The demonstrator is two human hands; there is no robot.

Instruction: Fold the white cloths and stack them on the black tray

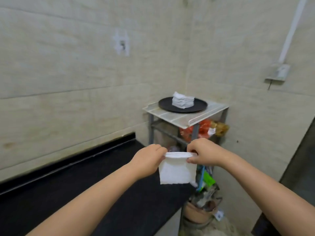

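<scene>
We note left hand (150,159) and right hand (202,153) pinching a folded white cloth (177,169) by its top corners — held above the dark desk (85,181), stack of cloths (183,100) on black tray (166,104) beyond.

A long black stone worktop (85,181) runs beneath beige tiled walls (68,74). In the corner stands a grey metal-framed rack with a pale tiled top (180,119), its lower shelves crowded with red and orange plastic packets (199,129). At its foot sits a brown clay pot (196,213). A white conduit (292,29) descends to a wall-mounted switch box (277,73).
</scene>
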